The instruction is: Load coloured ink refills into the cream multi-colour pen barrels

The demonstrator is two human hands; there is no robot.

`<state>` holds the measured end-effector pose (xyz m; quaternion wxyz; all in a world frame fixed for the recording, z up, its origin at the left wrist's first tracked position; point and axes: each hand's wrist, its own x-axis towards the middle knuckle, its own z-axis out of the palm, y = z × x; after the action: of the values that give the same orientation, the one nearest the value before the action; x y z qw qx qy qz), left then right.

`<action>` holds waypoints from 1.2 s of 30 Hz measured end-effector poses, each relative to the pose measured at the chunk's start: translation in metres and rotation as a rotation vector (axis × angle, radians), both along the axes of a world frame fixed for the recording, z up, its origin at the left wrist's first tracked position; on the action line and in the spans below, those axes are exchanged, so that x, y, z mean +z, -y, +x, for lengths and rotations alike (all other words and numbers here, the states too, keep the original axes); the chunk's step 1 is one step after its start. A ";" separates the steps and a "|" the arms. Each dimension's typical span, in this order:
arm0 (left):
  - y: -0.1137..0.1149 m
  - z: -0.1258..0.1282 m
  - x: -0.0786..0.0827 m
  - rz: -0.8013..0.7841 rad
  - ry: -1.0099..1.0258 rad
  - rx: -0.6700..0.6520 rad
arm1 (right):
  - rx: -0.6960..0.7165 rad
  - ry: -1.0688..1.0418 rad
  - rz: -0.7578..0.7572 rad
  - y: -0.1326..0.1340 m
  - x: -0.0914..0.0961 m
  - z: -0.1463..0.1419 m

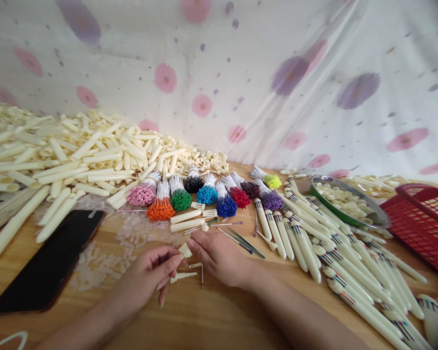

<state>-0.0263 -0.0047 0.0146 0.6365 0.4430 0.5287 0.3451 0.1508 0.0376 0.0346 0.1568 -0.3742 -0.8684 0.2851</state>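
My left hand [151, 274] pinches a small cream plastic piece [185, 250] between thumb and fingers, low over the wooden table [211, 321]. My right hand [219, 255] lies just to its right, fingers curled inward near that piece; what it grips, if anything, is hidden. A cream part with a thin refill [184, 276] rests on the table under the hands. Just beyond them lie loose thin refills [237, 238] and short cream tubes [186, 216]. Behind those stand bundles of coloured refills [208, 194], tied in separate colours.
A big heap of cream pen barrels [69, 150] fills the left. A black phone [47, 260] lies at near left beside clear small caps [105, 253]. Rows of assembled pens [336, 257] spread right, by a metal bowl [377, 218] and a red basket [423, 223]. A flowered cloth [241, 73] hangs behind.
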 end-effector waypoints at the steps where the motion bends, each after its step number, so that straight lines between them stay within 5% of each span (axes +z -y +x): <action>1: 0.001 0.000 -0.001 0.045 -0.040 0.006 | -0.027 0.014 -0.068 0.000 0.000 -0.001; 3: 0.001 0.000 -0.002 0.092 -0.080 0.020 | -0.056 0.001 -0.149 0.001 0.001 -0.001; 8: 0.001 -0.001 0.006 -0.061 0.057 -0.001 | 0.032 -0.065 0.084 0.001 -0.001 0.002; 13: -0.001 0.000 0.007 -0.115 0.095 -0.017 | 0.050 -0.079 0.065 0.002 -0.006 0.000; 26: -0.001 -0.001 -0.004 0.280 -0.206 0.070 | -0.087 0.000 -0.015 0.004 -0.006 -0.005; 36: -0.005 -0.004 -0.004 0.869 -0.767 -0.078 | -0.232 -0.036 -0.274 -0.001 -0.005 -0.009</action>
<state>-0.0300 0.0003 0.0108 0.1714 0.7761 0.5147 0.3214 0.1422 0.0386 0.0293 0.1520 -0.4847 -0.7693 0.3875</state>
